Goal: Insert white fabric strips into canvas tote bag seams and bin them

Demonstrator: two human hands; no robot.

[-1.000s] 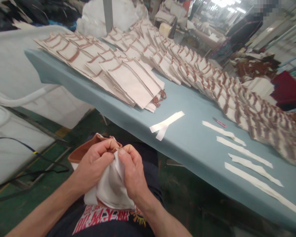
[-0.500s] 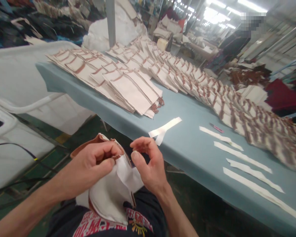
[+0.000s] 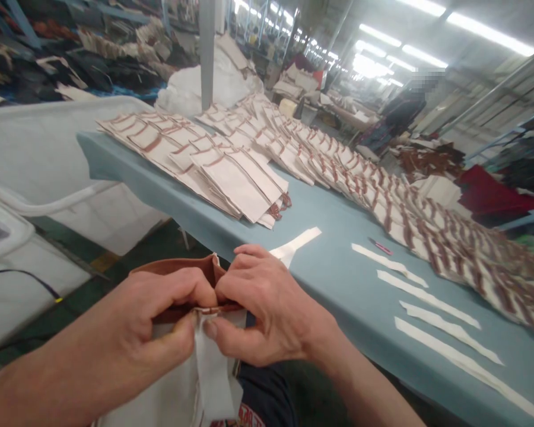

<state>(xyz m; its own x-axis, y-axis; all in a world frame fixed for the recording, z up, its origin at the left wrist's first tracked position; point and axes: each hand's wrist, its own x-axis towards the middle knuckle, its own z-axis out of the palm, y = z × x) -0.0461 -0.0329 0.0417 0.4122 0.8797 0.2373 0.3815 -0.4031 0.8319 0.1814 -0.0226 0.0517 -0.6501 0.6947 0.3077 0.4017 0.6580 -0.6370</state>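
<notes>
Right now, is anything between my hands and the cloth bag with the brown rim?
Nothing visible stands between them. The left hand and the right hand both pinch the bag at its brown top edge, thumbs on the white cloth, on the near side of the blue table.

A pale blue desk carries flat cream bags with brown trim, fanned in overlapping rows: a near stack and a long row running off to the right. On the bare cloth lie two crossed white strips, four longer strips side by side, and a small pink tool (too small to tell what kind). Behind stand a grey pillar and a white sack; a person works far off, near red fabric.
</notes>
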